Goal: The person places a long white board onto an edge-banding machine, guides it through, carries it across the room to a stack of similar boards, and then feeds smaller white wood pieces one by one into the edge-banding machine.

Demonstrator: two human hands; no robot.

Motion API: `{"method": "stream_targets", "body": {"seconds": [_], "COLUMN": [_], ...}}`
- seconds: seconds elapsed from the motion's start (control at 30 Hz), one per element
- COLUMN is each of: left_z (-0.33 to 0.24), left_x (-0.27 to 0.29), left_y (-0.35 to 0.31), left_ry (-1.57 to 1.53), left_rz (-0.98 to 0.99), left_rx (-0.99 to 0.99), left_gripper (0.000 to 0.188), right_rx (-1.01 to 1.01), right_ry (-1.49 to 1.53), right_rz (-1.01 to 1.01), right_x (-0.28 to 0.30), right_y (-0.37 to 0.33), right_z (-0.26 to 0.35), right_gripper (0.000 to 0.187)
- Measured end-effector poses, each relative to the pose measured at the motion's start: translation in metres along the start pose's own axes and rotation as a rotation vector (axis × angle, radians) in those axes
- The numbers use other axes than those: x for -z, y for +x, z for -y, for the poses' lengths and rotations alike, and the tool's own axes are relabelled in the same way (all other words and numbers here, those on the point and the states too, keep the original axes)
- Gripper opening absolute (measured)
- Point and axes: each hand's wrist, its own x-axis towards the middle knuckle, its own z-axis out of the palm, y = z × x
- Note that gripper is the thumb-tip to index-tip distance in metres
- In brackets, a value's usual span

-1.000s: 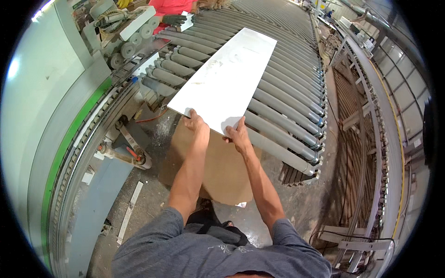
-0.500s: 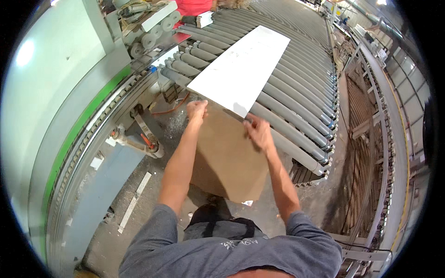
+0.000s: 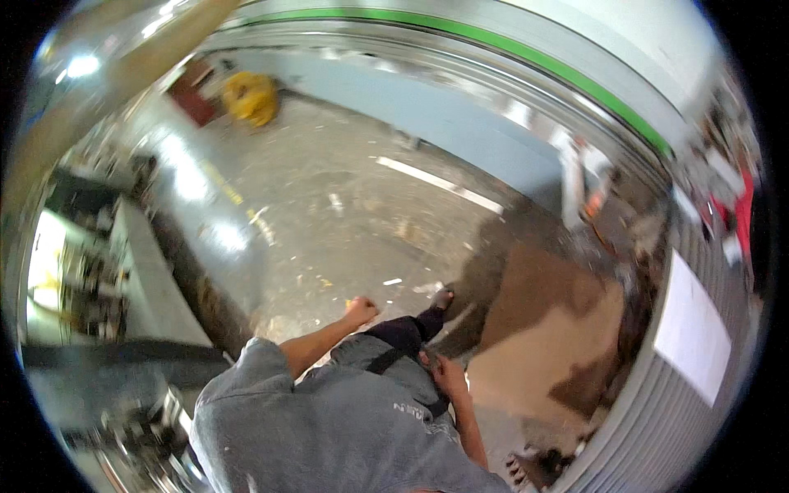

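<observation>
Above the littered floor (image 3: pixel 329 189), left fingers (image 3: pixel 369 309) seem curled fist-like; right fingers' (image 3: pixel 442 368) state, blurred, I can't tell.

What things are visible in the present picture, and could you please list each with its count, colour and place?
white board: 1, white, on the rollers
roller conveyor: 1, grey, right side
brown sheet: 1, brown, on the floor right of centre
long strip: 1, white, on the floor above centre
small scraps: several, whitish, scattered over the floor
yellow object: 1, yellow, upper left, blurred
long machine: 1, pale with green band, upper edge
panel: 1, blue-grey, below the machine
red patch: 1, red, far right edge
equipment: uncountable, mixed colours, left side, blurred
shirt: 1, grey, lower middle
left hand: 1, bare, lower middle
right hand: 1, bare, near the waist
</observation>
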Motion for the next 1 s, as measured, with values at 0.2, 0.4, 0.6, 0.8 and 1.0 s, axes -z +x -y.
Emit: {"method": "stream_targets", "body": {"seconds": [0.2,0.4,0.6,0.8,1.0], "left_z": [0.151,0.234,0.318,0.321,0.257], "left_x": [0.125,0.155,0.251,0.433,0.640], "left_y": [-0.123,-0.170,-0.186,-0.238,-0.276], "left_ry": [-0.445,-1.079,-1.244,-1.232,-0.915], "left_rz": [-0.538,-0.672,-0.878,-1.276,-1.678], "left_rx": [0.389,0.424,0.303,-0.030,-0.516], "left_gripper": [0.021,0.024,0.020,0.022,0.028], "right_rx": [0.251,0.795,0.438,0.401,-0.431], "right_ry": [-0.256,-0.389,-0.075,-0.788,0.385], "right_rz": [0.351,0.124,0.542,0.867,0.863], "right_x": [-0.039,-0.091,-0.206,-0.257,-0.339], "right_y": [0.032,0.140,0.241,0.318,0.354], "right_z": [0.032,0.167,0.266,0.259,0.348], "right_gripper": [0.044,0.042,0.024,0.034,0.040]}}
